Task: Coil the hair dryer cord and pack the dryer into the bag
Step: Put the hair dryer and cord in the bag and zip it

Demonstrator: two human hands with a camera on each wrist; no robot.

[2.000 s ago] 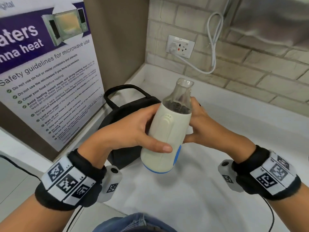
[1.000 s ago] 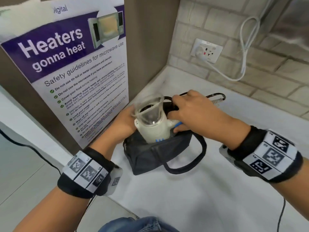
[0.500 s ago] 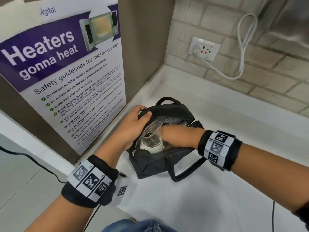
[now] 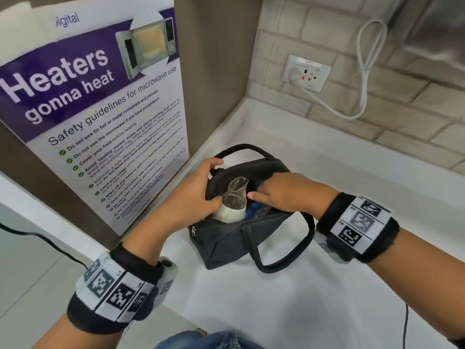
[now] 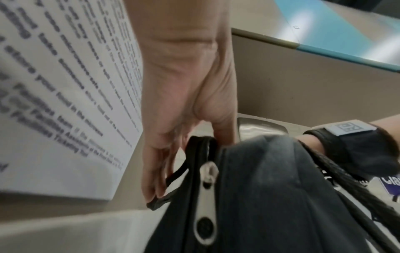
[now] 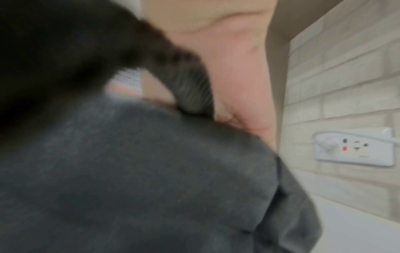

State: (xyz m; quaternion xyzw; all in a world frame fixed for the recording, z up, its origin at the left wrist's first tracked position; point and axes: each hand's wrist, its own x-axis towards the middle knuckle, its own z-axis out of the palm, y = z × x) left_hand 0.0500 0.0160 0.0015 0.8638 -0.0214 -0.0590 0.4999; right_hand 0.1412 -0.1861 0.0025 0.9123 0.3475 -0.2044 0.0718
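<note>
A black bag (image 4: 226, 244) stands open on the white counter (image 4: 289, 303) near the left wall. The white hair dryer (image 4: 230, 213) sits upright inside it, and its clear nozzle (image 4: 236, 190) sticks out of the opening. My left hand (image 4: 193, 192) grips the bag's left end, thumb over the far rim. In the left wrist view that hand (image 5: 179, 102) has its fingers round the rim and a handle strap beside the zip pull (image 5: 207, 171). My right hand (image 4: 286, 192) curls over the bag's right rim, index finger touching the nozzle. The cord is hidden.
A microwave safety poster (image 4: 100, 109) covers the left wall right by the bag. A wall socket (image 4: 305, 73) with a white cable (image 4: 364, 71) is on the brick wall behind. The counter's edge runs along the left, with a black cable (image 4: 37, 238) on the floor below.
The dryer went from held above the counter down into the bag. My right hand reached deep into the bag, then rose to the rim. My left hand stays on the bag's left end.
</note>
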